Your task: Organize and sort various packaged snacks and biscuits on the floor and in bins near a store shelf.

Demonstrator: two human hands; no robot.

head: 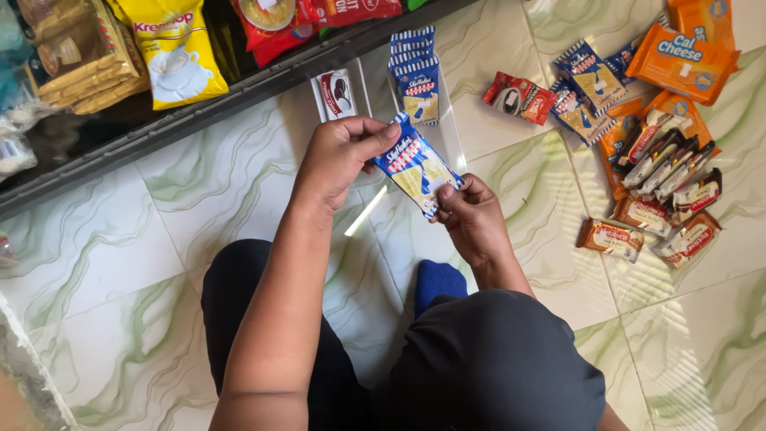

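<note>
A blue, white and yellow snack packet [416, 165] is held over the tiled floor between both hands. My left hand [339, 156] pinches its upper end with thumb and fingers. At the lower end my right hand [472, 215] grips the packet's corner. Just beyond it, a clear plastic tray [453, 132] lies on the floor with several identical blue packets [415, 76] stacked in it and a small red and white packet [337, 93] at its left.
A dark low shelf [159, 124] at the top left holds yellow and red bags. Loose snack packets [654, 152] in orange, blue, red and brown cover the floor at right. My knees and a blue sock [437, 283] fill the bottom centre.
</note>
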